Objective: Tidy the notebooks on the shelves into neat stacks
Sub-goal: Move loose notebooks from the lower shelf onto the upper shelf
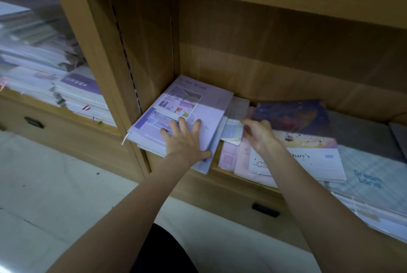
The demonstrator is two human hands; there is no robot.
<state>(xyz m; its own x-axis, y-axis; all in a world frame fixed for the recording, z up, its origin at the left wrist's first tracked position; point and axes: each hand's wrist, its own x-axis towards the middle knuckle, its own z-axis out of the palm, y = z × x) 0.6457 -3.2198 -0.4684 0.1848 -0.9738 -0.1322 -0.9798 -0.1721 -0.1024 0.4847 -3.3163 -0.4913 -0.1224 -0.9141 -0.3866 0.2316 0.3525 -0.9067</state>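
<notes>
A pale tiled floor (55,184) fills seven o'clock. A dark drawer handle (34,122) sits at nine o'clock, another handle (265,210) at five.

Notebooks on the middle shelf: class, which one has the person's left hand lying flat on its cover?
The lilac notebook topping the stack in the shelf's left corner. The left hand lies spread on it; the dark galaxy-cover notebook lies untouched.

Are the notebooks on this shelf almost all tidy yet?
Not yet. The purple stack in the left corner looks roughly gathered, and the left hand presses flat on it. The right hand reaches for a small notebook beside it. The notebooks on the right lie overlapped and skewed, waiting.
</notes>
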